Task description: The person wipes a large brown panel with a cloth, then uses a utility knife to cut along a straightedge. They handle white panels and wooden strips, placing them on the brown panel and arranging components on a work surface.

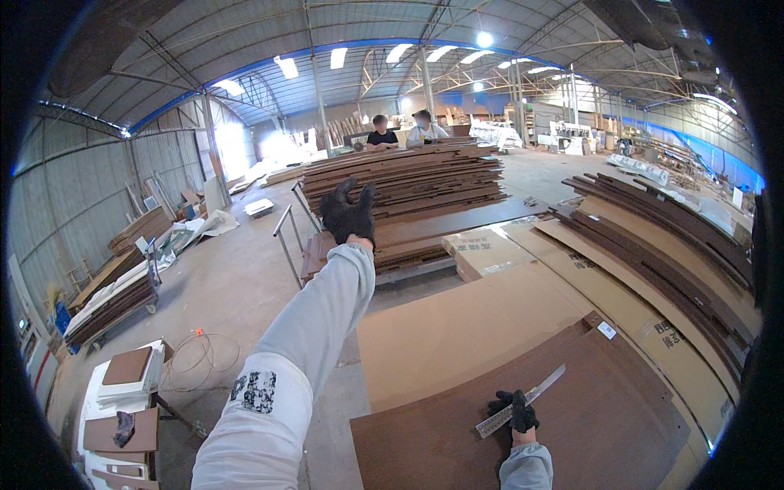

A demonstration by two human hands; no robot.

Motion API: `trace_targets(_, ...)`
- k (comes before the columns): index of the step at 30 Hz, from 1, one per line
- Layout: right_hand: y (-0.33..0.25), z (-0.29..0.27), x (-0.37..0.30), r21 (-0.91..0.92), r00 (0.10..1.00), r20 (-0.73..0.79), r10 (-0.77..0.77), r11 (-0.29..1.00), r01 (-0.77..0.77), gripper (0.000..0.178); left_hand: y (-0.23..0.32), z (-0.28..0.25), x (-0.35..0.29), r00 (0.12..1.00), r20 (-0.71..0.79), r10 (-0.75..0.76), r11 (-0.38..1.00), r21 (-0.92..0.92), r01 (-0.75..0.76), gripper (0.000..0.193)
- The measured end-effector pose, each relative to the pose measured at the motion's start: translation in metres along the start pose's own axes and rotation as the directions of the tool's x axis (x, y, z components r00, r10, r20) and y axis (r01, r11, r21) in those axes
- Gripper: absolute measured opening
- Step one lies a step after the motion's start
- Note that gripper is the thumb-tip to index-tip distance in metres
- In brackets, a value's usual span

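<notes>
My left hand, in a black glove, is raised at the end of my outstretched arm, in front of the tall stack of dark brown boards. Its fingers are curved and apart, with nothing between them. Low on the right, my right hand, also in a black glove, grips a metal ruler. The ruler slants up to the right above a wide brown panel; I cannot tell whether it touches it. A small white label sits near the panel's far corner.
Cardboard sheets lie under and beyond the panel. More brown boards are piled on the right. A metal rail stands beside the tall stack. Two people are behind it. A stand with brown pieces is at lower left, near a loose cable.
</notes>
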State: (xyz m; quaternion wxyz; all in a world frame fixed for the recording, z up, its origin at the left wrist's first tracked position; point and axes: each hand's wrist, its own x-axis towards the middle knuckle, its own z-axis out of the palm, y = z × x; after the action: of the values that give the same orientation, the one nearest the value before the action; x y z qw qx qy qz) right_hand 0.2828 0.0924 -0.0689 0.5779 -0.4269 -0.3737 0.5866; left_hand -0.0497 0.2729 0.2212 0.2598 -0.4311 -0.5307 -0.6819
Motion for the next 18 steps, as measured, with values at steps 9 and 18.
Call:
trace_targets(9,0.006,-0.001,0.002,0.000,0.999,0.031,-0.023,1.000,0.023,0.055,0.003,0.010,-0.021,0.994,0.082,-0.078,0.989,-0.117,0.088,0.033)
trace_targets(18,0.015,-0.012,0.007,0.092,1.000,-0.009,0.006,0.996,-0.005,0.053,0.045,-0.064,-0.231,0.735,0.667,0.121,0.968,-0.245,0.063,0.034)
